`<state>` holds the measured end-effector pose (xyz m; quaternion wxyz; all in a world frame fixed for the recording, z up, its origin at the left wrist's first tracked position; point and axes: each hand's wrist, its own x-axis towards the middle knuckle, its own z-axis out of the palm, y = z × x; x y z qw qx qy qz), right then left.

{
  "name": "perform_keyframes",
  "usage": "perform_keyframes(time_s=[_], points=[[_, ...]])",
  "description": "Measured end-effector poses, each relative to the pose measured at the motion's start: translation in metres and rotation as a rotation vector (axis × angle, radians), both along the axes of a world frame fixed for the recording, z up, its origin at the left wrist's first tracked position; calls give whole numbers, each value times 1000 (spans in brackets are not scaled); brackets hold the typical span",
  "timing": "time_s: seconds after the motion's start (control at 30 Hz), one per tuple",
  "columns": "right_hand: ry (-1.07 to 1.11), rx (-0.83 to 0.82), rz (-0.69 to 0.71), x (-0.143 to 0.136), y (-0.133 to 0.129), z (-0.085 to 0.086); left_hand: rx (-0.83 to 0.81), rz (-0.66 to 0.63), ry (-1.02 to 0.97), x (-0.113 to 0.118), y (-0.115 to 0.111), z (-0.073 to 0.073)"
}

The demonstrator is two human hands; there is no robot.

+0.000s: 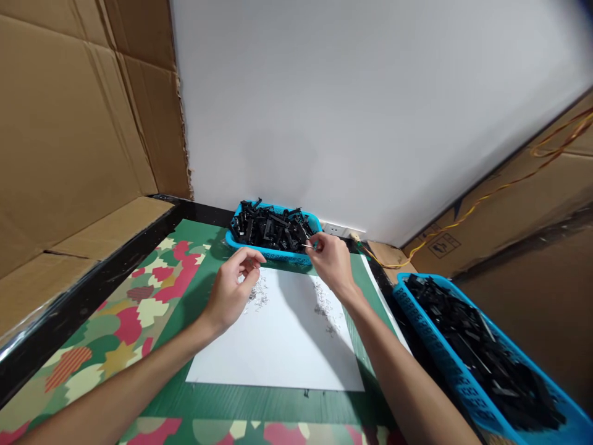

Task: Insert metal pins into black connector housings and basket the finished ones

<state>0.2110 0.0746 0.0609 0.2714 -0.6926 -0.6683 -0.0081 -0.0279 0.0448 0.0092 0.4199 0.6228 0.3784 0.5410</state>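
Note:
My right hand [331, 262] is closed in a pinch on a thin, pale, pin-like piece [307, 246], just in front of the far basket. What kind of piece it is cannot be made out. To its left, my left hand [234, 287] has its thumb and fingers curled together; anything between the fingertips is too small to name. Both hands are over the far part of a white sheet [273, 352]. Tiny silvery-white bits lie on the sheet in a left pile [260, 295] beside my left hand and a looser right pile [323, 303] near my right wrist.
A blue basket [278, 254] full of small black parts [271, 228] stands against the white wall. Another blue basket [426, 337], holding long black pieces [482, 352], is at the right. Cardboard [74, 123] walls the left side. A power strip [340, 230] and yellow cable [445, 232] lie behind.

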Motion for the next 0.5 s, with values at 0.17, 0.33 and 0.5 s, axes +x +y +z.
perform_keyframes(time_s=[0.17,0.33,0.5], points=[[-53,28,259,22,-48,-1,-184,-242,26,4,-2,-4],[-58,-43,476,37,-94,-26,-62,-355,320,10,-14,-5],[89,-31,502,47,-108,-49,141,-405,509,14,-25,-4]])
